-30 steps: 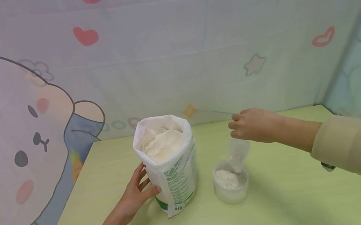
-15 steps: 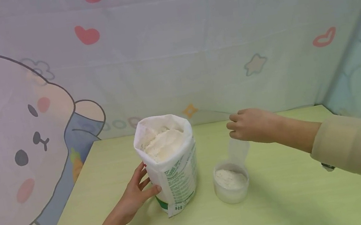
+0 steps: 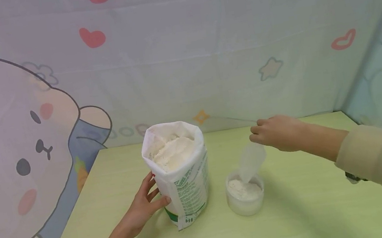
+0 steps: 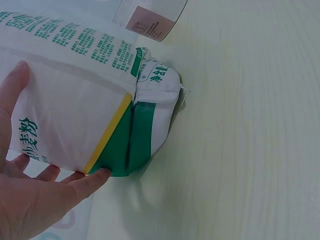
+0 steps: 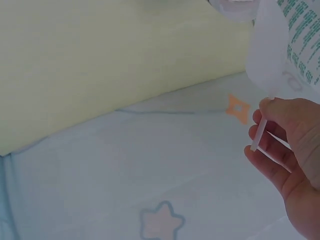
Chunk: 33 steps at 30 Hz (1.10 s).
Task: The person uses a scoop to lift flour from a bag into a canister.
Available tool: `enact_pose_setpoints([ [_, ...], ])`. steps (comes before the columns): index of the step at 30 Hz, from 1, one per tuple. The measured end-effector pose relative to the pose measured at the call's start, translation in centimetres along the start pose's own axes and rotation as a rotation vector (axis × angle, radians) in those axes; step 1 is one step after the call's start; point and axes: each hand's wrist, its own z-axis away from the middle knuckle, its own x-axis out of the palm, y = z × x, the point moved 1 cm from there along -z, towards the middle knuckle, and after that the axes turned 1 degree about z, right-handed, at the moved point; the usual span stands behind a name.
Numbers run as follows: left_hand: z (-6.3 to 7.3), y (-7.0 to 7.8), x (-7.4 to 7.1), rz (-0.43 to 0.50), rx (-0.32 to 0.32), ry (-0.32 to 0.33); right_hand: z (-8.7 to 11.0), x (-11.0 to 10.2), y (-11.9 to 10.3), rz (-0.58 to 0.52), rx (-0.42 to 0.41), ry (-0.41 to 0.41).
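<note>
A white bag of flour (image 3: pixel 190 191) stands with its top rolled back, and the flour (image 3: pixel 174 153) inside shows. My left hand (image 3: pixel 139 211) holds its left side, thumb on the front and fingers spread along the side; the left wrist view shows the thumb (image 4: pixel 14 90) and fingers against the bag (image 4: pixel 65 110). My right hand (image 3: pixel 278 132) pinches the thin handle of a translucent plastic scoop (image 3: pixel 253 161). The scoop slants down to the left, its tip at the flour in a round clear tub (image 3: pixel 246 206). Whether the tip touches the flour is unclear.
All this stands on a pale yellow-green table (image 3: pixel 319 207). A cloth backdrop (image 3: pixel 203 51) with cartoon prints hangs right behind the table's far edge. In the left wrist view, the tub's pink label (image 4: pixel 150 23) shows beyond the bag.
My right hand has moved slightly right, and the scoop now slants more, with its tip over the flour in front of the tub's back rim. The left hand and bag stay put.
</note>
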Motion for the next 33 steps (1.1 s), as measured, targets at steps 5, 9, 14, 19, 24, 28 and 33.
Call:
enact_pose_setpoints([
  [5,0.1,0.1,0.1,-0.005,0.007,-0.007,0.7,1.5,0.1,-0.16,0.028,0.042],
  [9,0.1,0.2,0.1,-0.002,0.006,-0.003,1.2,2.3,0.1,-0.282,0.054,0.029],
  [14,0.1,0.2,0.1,-0.003,0.006,-0.002,1.5,3.3,0.2,-0.42,0.095,-0.002],
  [19,0.2,0.3,0.2,-0.01,0.009,-0.007,1.6,3.9,0.5,-0.514,0.12,0.013],
  [24,0.3,0.4,0.2,-0.009,0.011,-0.009,1.6,3.8,1.2,-0.563,0.168,0.015],
  [28,0.3,0.4,0.2,-0.009,0.011,-0.012,1.4,3.1,1.7,-0.573,0.177,0.029],
  [33,0.3,0.5,0.2,-0.008,0.007,-0.013,1.1,2.0,2.5,-0.567,0.195,0.051],
])
